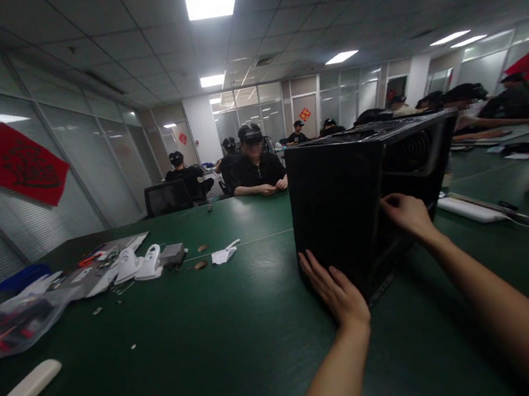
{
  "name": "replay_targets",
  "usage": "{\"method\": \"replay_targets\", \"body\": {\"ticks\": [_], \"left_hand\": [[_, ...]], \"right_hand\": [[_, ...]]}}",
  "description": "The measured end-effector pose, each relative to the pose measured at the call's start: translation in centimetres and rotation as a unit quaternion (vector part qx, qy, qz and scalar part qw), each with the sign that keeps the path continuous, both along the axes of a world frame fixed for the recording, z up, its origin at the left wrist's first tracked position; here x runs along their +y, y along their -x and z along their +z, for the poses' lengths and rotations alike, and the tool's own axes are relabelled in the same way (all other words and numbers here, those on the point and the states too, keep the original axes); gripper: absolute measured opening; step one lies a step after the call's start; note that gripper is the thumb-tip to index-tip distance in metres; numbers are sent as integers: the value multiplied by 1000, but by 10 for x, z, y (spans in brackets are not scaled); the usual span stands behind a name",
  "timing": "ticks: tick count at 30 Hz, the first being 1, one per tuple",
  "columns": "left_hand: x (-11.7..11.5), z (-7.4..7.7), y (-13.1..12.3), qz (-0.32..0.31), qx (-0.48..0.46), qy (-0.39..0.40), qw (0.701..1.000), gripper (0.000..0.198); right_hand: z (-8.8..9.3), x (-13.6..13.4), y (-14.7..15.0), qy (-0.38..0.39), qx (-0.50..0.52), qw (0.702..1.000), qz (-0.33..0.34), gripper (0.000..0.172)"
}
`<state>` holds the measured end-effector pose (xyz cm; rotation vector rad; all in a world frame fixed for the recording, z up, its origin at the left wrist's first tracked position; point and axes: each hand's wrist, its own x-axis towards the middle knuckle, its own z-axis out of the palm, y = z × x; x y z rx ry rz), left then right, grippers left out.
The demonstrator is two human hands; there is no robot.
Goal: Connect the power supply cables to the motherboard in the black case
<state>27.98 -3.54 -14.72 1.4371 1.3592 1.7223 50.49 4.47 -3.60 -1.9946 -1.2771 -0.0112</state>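
Observation:
A black computer case (337, 206) stands upright on the green table, its side facing right uncovered and a round fan grille showing in the upper part of the opening. Against the lower part of its near panel lies my left hand (333, 288), fingers stretched out and touching the surface. My right hand (407, 215) is at the case's open side, fingers bent and closed at the inner edge of that panel. The fingertips are partly hidden, and the inside of the case is dark.
On the green table (210, 356) at left lie a clear plastic bag (16, 324), white plastic parts (148, 263), a small grey box (172, 254) and a white oblong case (32, 385). A white device with a cable (474, 209) lies right of the computer case. A person (257, 169) sits opposite.

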Motion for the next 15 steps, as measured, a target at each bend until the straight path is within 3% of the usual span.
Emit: {"method": "replay_targets", "body": {"ticks": [7,10,13,15], "left_hand": [[-2,-3,2,2,3,-4,1000,60],[-7,8,15,-50,84,-126,987,63],[-17,39,28,-196,270,-266,905,63],[-24,66,33,-287,362,-243,853,56]], "right_hand": [[-5,-3,0,9,8,1000,23,57],[-6,-3,1,5,2,1000,27,59],[-7,-5,-1,-5,9,999,36,60],[-8,-7,-4,-13,24,999,42,60]]}}
